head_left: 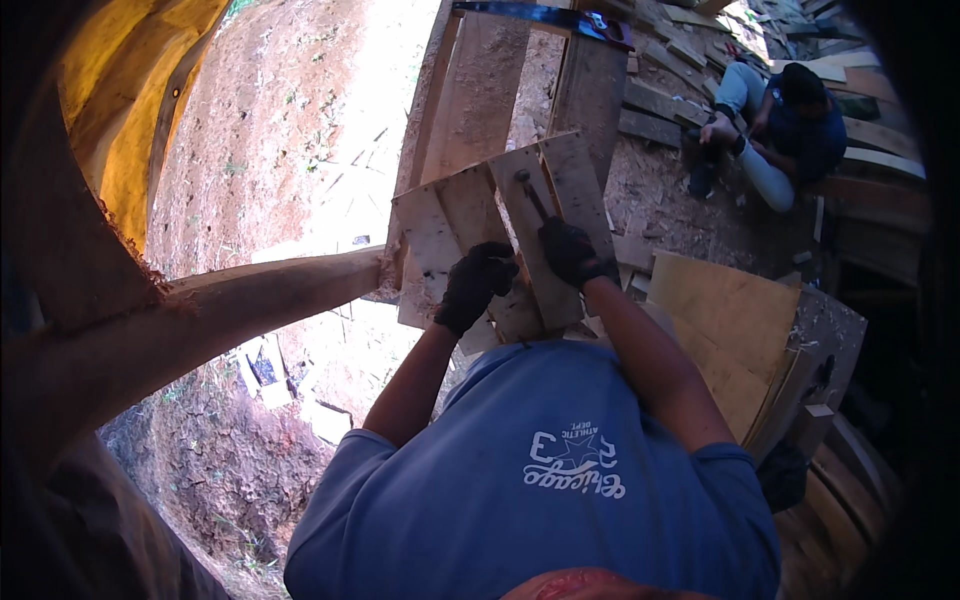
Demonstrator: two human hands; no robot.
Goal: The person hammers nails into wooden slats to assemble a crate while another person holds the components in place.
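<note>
In front of my body stands a small slatted wooden panel [455, 212], with gaps between its boards. My right hand [575, 254], in a dark glove, is closed round the handle of a hammer [533, 196]. The hammer's head lies over the upper part of the panel. To the left, my gloved left hand [478, 287] is held close over the boards, with its fingers bent together. Whatever its fingertips may pinch is too small and dark to make out.
A handsaw [545, 15] lies across long planks [478, 85] beyond the panel. A thick wooden beam [280, 290] runs in from the left, below a yellow sheet [130, 95]. Another person [800, 125] sits among loose boards at the far right. Nearer stands a plywood-sided box [725, 325].
</note>
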